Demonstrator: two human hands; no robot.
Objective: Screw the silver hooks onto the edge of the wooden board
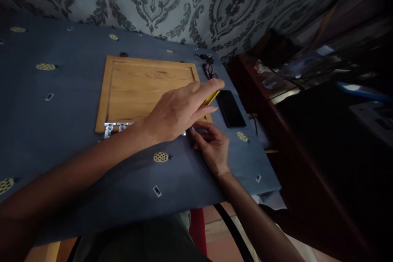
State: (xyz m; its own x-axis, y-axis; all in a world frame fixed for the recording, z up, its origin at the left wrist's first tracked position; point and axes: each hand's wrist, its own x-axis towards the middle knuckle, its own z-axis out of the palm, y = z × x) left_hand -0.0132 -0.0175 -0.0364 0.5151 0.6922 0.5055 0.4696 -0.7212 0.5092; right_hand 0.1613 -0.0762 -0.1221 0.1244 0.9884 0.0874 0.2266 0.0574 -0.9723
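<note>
My left hand (179, 110) reaches over the front right part of a framed wooden panel (135, 86). Its fingers are closed round a slim yellow tool (211, 97), mostly hidden by the hand, so its kind does not show. Just below, my right hand (213, 147) pinches something small and dark at the panel's front right corner; I cannot make it out. Silvery metal hinges (109, 129) sit along the panel's front edge, partly covered by my left forearm. A bit of bright metal (184, 133) shows between the two hands.
A black phone (231, 108) lies right of the panel, with keys and a dark cord (209, 63) behind it. The blue patterned cloth (129, 196) covers the table. To the right stands a dark red wooden desk (294, 151) with a clear plastic bottle (294, 69).
</note>
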